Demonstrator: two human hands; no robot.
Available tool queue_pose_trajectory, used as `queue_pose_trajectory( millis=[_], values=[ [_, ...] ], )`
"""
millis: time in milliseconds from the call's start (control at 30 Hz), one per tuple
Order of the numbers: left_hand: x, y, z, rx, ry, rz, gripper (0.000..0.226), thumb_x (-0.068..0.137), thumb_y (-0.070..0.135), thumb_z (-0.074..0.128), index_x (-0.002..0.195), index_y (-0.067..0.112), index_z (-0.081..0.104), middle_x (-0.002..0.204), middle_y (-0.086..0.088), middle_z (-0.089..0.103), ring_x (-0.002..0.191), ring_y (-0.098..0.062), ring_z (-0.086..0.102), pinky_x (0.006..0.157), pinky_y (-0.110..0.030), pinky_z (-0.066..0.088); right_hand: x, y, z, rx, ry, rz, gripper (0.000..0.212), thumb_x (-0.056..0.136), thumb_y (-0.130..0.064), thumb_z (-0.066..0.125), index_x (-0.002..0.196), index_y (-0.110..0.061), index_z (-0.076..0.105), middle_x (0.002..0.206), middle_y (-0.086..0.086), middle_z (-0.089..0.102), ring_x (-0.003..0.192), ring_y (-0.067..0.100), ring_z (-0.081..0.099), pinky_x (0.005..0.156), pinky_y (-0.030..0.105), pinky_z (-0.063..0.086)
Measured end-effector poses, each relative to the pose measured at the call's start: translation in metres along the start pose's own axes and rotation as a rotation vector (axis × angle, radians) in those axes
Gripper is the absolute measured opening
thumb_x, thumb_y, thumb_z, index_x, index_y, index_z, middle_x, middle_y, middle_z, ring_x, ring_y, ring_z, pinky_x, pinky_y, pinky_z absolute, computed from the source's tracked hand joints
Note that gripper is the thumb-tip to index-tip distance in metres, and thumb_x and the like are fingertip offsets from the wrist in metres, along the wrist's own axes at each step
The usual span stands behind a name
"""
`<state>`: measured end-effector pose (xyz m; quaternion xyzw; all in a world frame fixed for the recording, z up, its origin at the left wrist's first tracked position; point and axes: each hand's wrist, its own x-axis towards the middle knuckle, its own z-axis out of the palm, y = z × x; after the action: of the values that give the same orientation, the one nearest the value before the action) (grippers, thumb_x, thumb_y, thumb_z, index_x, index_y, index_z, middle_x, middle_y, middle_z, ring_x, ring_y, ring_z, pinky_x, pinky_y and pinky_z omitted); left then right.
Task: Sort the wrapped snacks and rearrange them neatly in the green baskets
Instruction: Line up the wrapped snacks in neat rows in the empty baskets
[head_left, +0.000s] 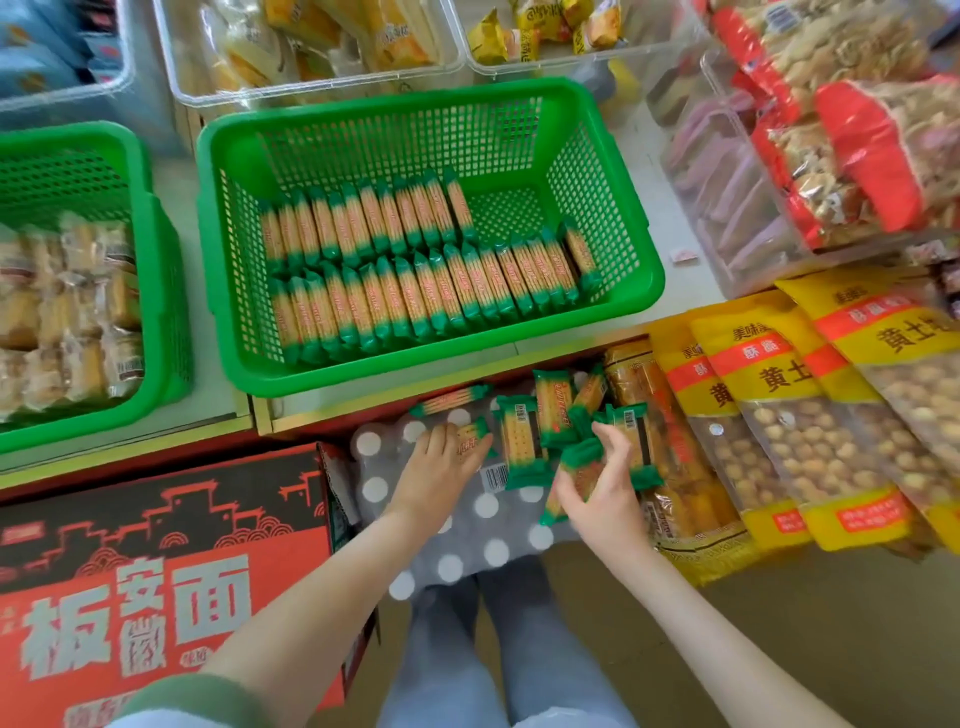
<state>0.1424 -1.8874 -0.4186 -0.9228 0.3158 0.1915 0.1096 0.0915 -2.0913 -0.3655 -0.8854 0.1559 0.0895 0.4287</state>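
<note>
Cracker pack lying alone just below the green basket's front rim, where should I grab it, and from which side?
Pinch the lone cracker pack at its middle, across its long sides, coming down from above. It lies crosswise on its own, so both long sides look free; its crimped green ends would likely flop. The left hand is nearer.

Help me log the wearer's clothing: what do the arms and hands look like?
The left hand and right hand are bare: no gloves, rings or watch visible. A green sleeve ends near the left elbow; the right forearm shows no sleeve in frame.
</note>
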Motion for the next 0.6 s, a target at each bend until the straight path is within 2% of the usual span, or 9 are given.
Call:
queue_pose_trajectory(
  millis=[100, 167, 233, 300, 333, 400, 467, 533, 600],
  values=[
    [-0.008, 0.002, -0.02, -0.316, -0.097, -0.176, 0.076, 0.091, 0.012, 0.051, 0.153, 0.028, 0.009, 0.132, -0.018, 0.043, 0.118, -0.036, 0.041, 0.092, -0.04, 0.036, 0.001, -0.013, -0.005, 0.2, -0.049, 0.033, 0.075, 0.081, -0.004, 0.071, 0.132, -0.022, 0.02, 0.145, 0.005, 0.027, 0.132, 0.017, 0.038, 0.107, 0.025, 0.036],
    [-0.021, 0.003, -0.035, -0.748, -0.061, -0.313, 0.069, 0.093, 0.024, 0.052, 0.151, 0.035, 0.016, 0.127, -0.011, 0.049, 0.113, -0.032, 0.048, 0.083, -0.036, 0.041, 0.004, -0.026, -0.007, 0.361, -0.072, 0.133, 0.066, 0.081, -0.003, 0.073, 0.124, -0.023, 0.027, 0.137, 0.007, 0.037, 0.122, 0.016, 0.049, 0.096, 0.02, 0.046],
    [-0.037, 0.001, -0.056, -1.249, -0.007, -0.396, 0.064, 0.091, 0.032, 0.059, 0.146, 0.037, 0.027, 0.122, 0.001, 0.055, 0.106, -0.019, 0.058, 0.078, -0.029, 0.049, 0.006, -0.044, -0.009, 0.534, -0.121, 0.268, 0.049, 0.084, -0.009, 0.071, 0.117, -0.024, 0.039, 0.127, 0.006, 0.051, 0.111, 0.013, 0.057, 0.087, 0.02, 0.05],
    [-0.047, -0.006, -0.085, -1.679, 0.062, -0.425, 0.051, 0.09, 0.029, 0.065, 0.134, 0.033, 0.04, 0.122, 0.004, 0.06, 0.105, -0.009, 0.061, 0.08, -0.02, 0.052, 0.012, -0.064, -0.01, 0.752, -0.166, 0.385, 0.041, 0.088, -0.015, 0.066, 0.122, -0.024, 0.046, 0.122, 0.004, 0.059, 0.107, 0.014, 0.061, 0.088, 0.026, 0.051],
    [-0.047, -0.012, -0.098, -1.787, 0.106, -0.422, 0.042, 0.09, 0.027, 0.066, 0.126, 0.031, 0.046, 0.121, 0.003, 0.062, 0.105, -0.007, 0.061, 0.08, -0.019, 0.052, 0.017, -0.075, -0.01, 0.877, -0.186, 0.422, 0.044, 0.09, -0.016, 0.063, 0.129, -0.02, 0.045, 0.122, 0.005, 0.061, 0.106, 0.014, 0.063, 0.086, 0.026, 0.052],
    [-0.046, -0.025, -0.121, -1.85, 0.178, -0.396, 0.028, 0.09, 0.027, 0.065, 0.114, 0.028, 0.052, 0.117, 0.002, 0.065, 0.104, -0.005, 0.063, 0.081, -0.019, 0.052, 0.027, -0.098, -0.01, 0.988, -0.244, 0.448, 0.052, 0.093, -0.021, 0.058, 0.14, -0.017, 0.037, 0.128, 0.007, 0.06, 0.109, 0.017, 0.063, 0.085, 0.029, 0.054],
    [-0.04, -0.036, -0.14, -1.815, 0.219, -0.377, 0.02, 0.09, 0.029, 0.065, 0.107, 0.025, 0.054, 0.112, 0.004, 0.068, 0.101, -0.005, 0.064, 0.082, -0.02, 0.052, 0.038, -0.123, -0.011, 0.93, -0.359, 0.444, 0.049, 0.097, -0.032, 0.049, 0.143, -0.017, 0.039, 0.13, 0.008, 0.059, 0.115, 0.021, 0.06, 0.096, 0.038, 0.05],
    [-0.032, -0.047, -0.155, -1.716, 0.252, -0.393, 0.02, 0.09, 0.033, 0.065, 0.104, 0.024, 0.055, 0.109, 0.008, 0.068, 0.101, -0.004, 0.063, 0.085, -0.021, 0.052, 0.048, -0.145, -0.012, 0.902, -0.471, 0.453, 0.044, 0.1, -0.041, 0.04, 0.135, -0.016, 0.052, 0.123, 0.01, 0.064, 0.113, 0.022, 0.062, 0.1, 0.043, 0.047],
    [-0.024, -0.058, -0.168, -1.605, 0.248, -0.422, 0.022, 0.091, 0.037, 0.062, 0.105, 0.023, 0.055, 0.108, 0.011, 0.066, 0.1, 0.0, 0.061, 0.085, -0.02, 0.052, 0.058, -0.164, -0.014, 0.879, -0.536, 0.49, 0.044, 0.096, -0.046, 0.042, 0.124, -0.016, 0.059, 0.116, 0.013, 0.068, 0.107, 0.024, 0.066, 0.093, 0.042, 0.052]
  ],
)
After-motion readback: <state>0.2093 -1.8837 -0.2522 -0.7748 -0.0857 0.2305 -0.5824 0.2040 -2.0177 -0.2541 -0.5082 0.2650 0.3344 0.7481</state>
